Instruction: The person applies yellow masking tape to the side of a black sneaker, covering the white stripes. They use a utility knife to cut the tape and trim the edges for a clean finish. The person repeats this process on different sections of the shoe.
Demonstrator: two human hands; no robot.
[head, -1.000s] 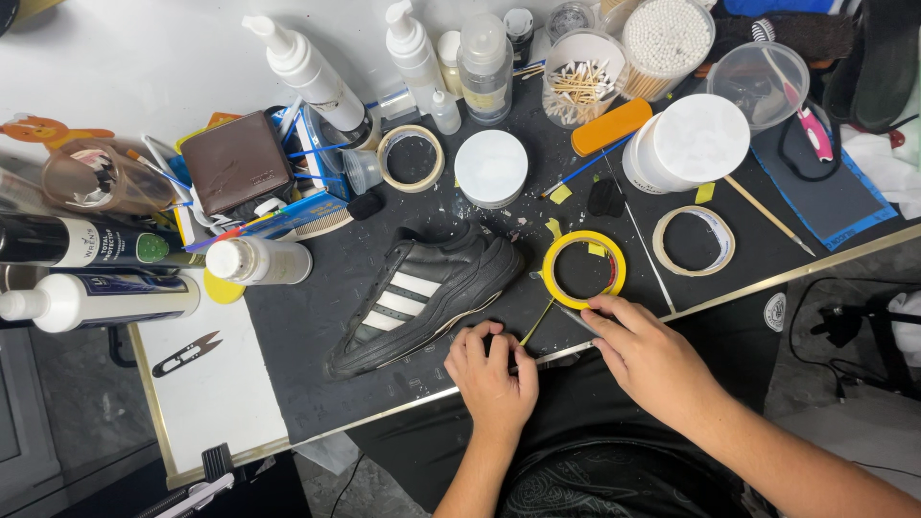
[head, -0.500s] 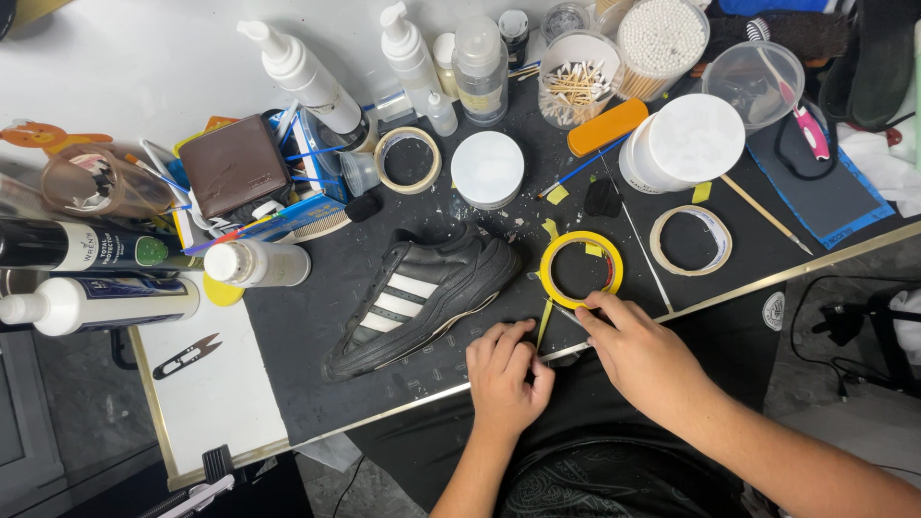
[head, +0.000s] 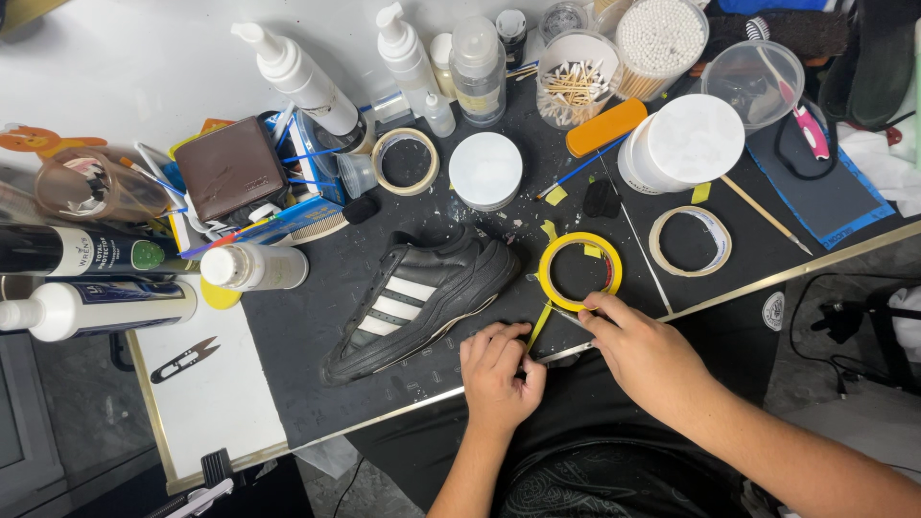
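A black sneaker with white stripes (head: 422, 297) lies on its side on the dark mat (head: 317, 384). To its right lies a roll of yellow tape (head: 578, 245). A short yellow strip (head: 538, 326) runs from the roll toward me. My left hand (head: 499, 374) pinches the strip's free end at the mat's near edge. My right hand (head: 652, 355) is at the roll's near rim, thumb and forefinger closed on what looks like a thin metal tool (head: 568, 317) laid across the strip.
Behind the sneaker stand pump bottles (head: 297, 72), a white jar lid (head: 485, 170), a beige tape roll (head: 404, 160), cotton swab tubs (head: 657, 38) and a white tub (head: 683, 144). Another beige tape roll (head: 690, 240) lies at the right. At the left are tubes (head: 86, 307), a brown wallet (head: 230, 168) and small snips (head: 184, 359).
My left hand has shifted slightly right and taken the yellow strip's end, drawing it toward me. My right hand stayed at the roll's near rim.
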